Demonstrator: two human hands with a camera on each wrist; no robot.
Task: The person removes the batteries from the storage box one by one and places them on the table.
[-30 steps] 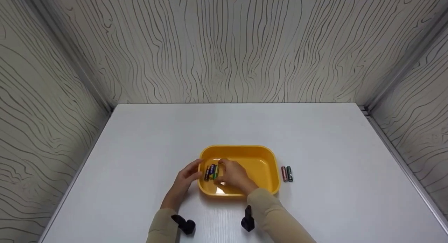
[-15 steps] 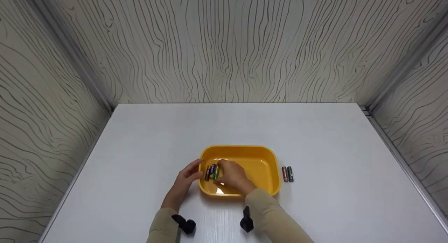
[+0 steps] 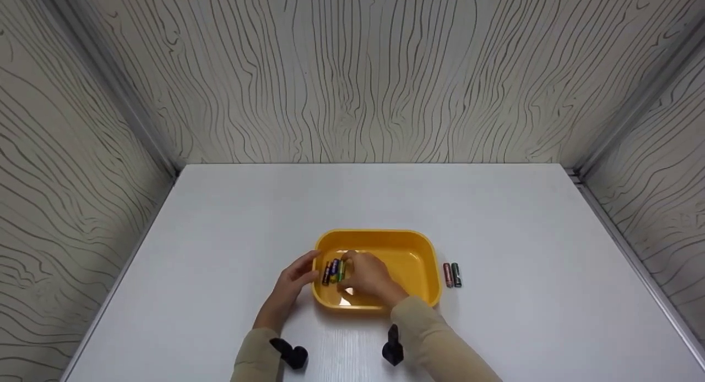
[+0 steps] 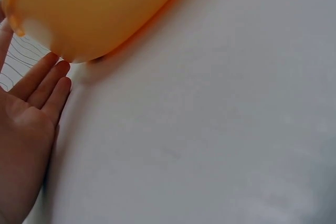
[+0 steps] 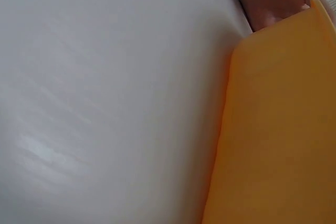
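Inside the yellow tray (image 3: 385,306), at its left end, several small batteries lie side by side: a dark one (image 3: 326,273), a blue one (image 3: 334,267) and a green one (image 3: 341,271). My right hand (image 3: 370,274) reaches over the front rim and pinches the green battery by its ends between thumb and finger; its other fingers are hidden. My left hand (image 3: 287,288) touches the tray's left side, fingers extended, also plain in the left wrist view, where the hand (image 4: 26,129) meets the tray wall (image 4: 105,14). The right wrist view shows the tray's outer wall (image 5: 278,129).
Right of the tray, a red battery (image 3: 448,275) and a dark green battery (image 3: 456,274) lie side by side on the white table (image 3: 523,233). Wood-patterned panels (image 3: 352,74) stand behind and at both sides. Black devices (image 3: 392,346) are at both wrists.
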